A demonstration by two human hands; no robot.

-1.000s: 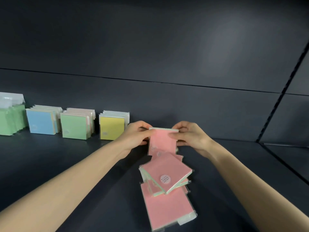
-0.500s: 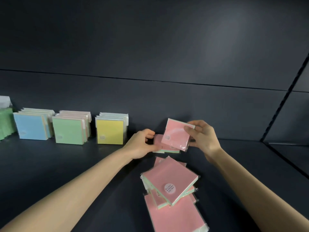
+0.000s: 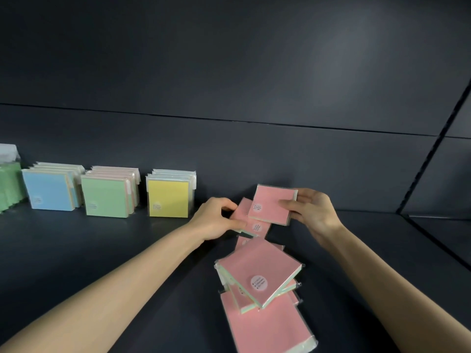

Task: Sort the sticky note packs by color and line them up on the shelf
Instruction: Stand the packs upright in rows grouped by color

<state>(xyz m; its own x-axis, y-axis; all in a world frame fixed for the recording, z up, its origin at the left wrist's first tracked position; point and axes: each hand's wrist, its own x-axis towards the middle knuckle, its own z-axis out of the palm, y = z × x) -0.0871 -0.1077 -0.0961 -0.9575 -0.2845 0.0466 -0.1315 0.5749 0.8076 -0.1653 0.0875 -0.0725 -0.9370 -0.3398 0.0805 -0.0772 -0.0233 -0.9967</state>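
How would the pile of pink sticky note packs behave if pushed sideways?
The pile of pink sticky note packs would probably slide apart: the packs lie crooked, overlapping unevenly. Their clear wrappers look glossy, so likely slippery. The top pack seems stiff, overhanging without sagging.

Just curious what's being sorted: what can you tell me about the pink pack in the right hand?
The raised pink pack is a square pad of pink sticky notes in clear glossy wrap, with a round white sticker near its lower left corner, print unreadable. It is tilted, face toward the camera, above the shelf. The right hand pinches its right edge, thumb on the face. It overlaps a second pink pack held by the left hand; contact between them is unclear.
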